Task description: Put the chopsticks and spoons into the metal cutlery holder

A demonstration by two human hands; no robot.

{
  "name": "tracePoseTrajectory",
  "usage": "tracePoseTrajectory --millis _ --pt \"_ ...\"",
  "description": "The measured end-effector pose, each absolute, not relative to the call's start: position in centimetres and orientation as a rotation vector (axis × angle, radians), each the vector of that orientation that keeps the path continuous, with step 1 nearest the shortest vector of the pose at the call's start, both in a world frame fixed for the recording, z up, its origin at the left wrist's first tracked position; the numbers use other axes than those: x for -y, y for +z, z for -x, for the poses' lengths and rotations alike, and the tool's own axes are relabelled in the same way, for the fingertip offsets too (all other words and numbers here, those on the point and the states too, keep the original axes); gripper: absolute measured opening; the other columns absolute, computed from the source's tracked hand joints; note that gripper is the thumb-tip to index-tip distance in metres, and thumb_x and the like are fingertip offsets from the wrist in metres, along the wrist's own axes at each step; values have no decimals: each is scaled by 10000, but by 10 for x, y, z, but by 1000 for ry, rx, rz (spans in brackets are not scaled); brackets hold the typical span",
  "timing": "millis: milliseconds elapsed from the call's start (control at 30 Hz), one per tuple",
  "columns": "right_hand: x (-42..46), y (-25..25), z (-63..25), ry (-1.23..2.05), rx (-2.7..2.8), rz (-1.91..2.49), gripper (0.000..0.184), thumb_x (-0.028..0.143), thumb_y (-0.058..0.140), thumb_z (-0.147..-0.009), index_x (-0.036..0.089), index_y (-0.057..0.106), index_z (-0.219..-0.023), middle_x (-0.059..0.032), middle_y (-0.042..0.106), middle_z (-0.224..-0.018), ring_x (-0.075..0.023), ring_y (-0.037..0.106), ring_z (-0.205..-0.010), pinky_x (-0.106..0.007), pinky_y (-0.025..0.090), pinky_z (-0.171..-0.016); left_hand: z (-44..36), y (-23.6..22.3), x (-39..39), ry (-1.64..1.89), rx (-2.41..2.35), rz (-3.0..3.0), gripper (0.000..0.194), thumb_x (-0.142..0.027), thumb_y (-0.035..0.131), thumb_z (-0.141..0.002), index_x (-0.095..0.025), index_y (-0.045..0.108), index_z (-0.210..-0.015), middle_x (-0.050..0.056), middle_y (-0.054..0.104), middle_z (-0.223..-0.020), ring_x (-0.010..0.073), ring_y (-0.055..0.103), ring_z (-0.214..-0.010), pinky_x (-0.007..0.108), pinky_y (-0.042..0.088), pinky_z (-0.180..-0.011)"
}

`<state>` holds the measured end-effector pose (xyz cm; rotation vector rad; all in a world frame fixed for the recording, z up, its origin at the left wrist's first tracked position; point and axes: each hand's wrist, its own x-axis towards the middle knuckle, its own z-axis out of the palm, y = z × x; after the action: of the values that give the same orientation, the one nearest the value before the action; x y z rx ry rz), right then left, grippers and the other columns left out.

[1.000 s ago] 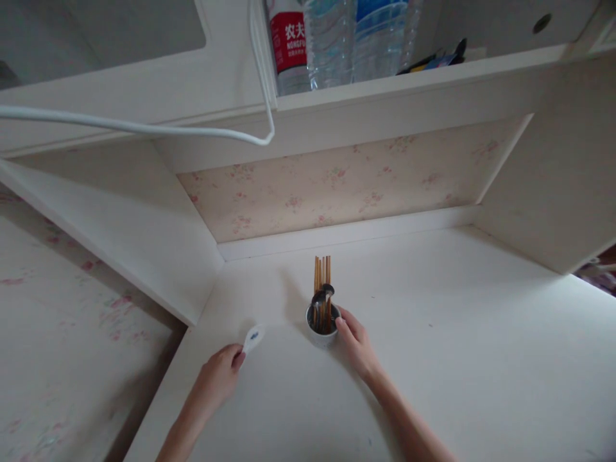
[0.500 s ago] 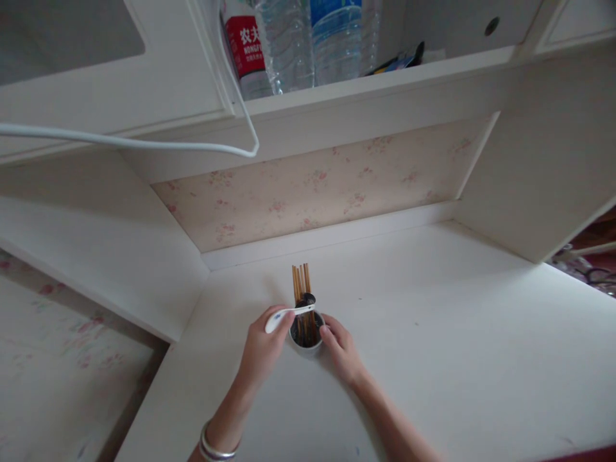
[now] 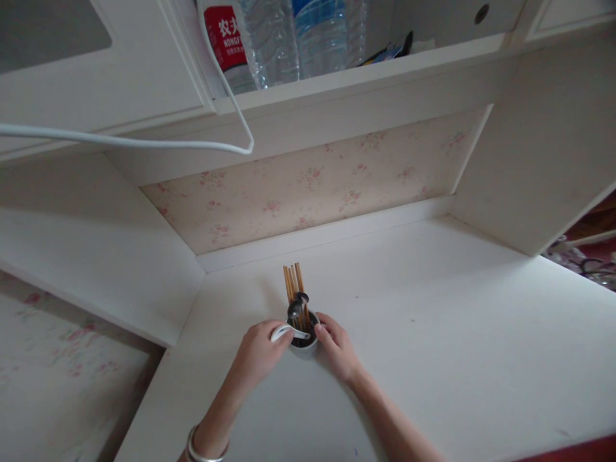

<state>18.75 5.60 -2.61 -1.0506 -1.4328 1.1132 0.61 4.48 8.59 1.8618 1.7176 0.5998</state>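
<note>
A white soup spoon [image 3: 283, 331] is gripped in my left hand [image 3: 258, 350], its handle end pointing right across the mouth of a light-coloured cup [image 3: 304, 351]. Wrapped around the cup's right side is my right hand [image 3: 335, 346], thumb near the rim. Several wooden chopsticks [image 3: 293, 281] stand in the cup, leaning towards the back. Two dark metal spoons [image 3: 295, 309] rest among them with their bowls up. The cup's inside is dark, and its lower contents are hidden. A silver bangle [image 3: 205, 447] circles my left wrist.
The cup stands on a white desktop [image 3: 409, 333]. Overhead, a shelf [image 3: 385, 76] carries several plastic bottles [image 3: 272, 42]. A white cable [image 3: 158, 144] hangs in front of it. Side panels [image 3: 539, 141] bound the desk, with floral wallpaper [image 3: 327, 183] behind.
My left hand has lowered the soup spoon towards me, so its handle end now tilts down over the cup's mouth. My right hand keeps hold of the cup. The view has shifted slightly.
</note>
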Motion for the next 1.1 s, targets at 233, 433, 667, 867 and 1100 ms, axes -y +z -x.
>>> tracePoseTrajectory --millis 233,433,667,867,1100 --pt "-56 -26 -189 1136 1425 1030 419 511 449 -930 205 623 -1158 -81 690 -1087 -244 626 -978 -355 478 -845 -19 80 -55 492 -1845 -2047 223 -392 572 -807 -218 704 -762 -5 641 -685 136 560 -636 226 359 -601" --pt "-55 -25 -189 1120 1454 1030 421 512 447 -931 210 622 -1167 -85 684 -1100 -246 620 -988 -363 473 -856 -17 80 -53 594 -1824 -2007 257 -460 585 -803 -217 665 -825 -22 590 -677 133 558 -628 221 381 -596" --pt "-55 -22 -188 1106 1467 1035 432 515 445 -934 205 631 -1169 -94 684 -1109 -244 619 -995 -359 476 -865 -12 85 -63 823 -1853 -2053 316 -501 531 -849 -200 612 -900 -14 592 -704 144 579 -643 239 432 -624" --pt "-55 -26 -190 1105 1469 1048 453 510 460 -930 233 590 -1263 -97 647 -1219 -269 593 -1089 -409 454 -944 -12 88 -62 856 -1753 -2316 280 -364 428 -934 -199 651 -892 30 644 -834 134 607 -728 237 444 -697" --pt "-53 -31 -191 1159 1426 1060 510 495 468 -932 283 448 -1396 -85 589 -1323 -271 551 -1190 -472 399 -1031 -4 87 -44 832 -2054 -2352 252 -358 451 -923 -216 638 -830 15 646 -810 138 608 -706 235 408 -644"
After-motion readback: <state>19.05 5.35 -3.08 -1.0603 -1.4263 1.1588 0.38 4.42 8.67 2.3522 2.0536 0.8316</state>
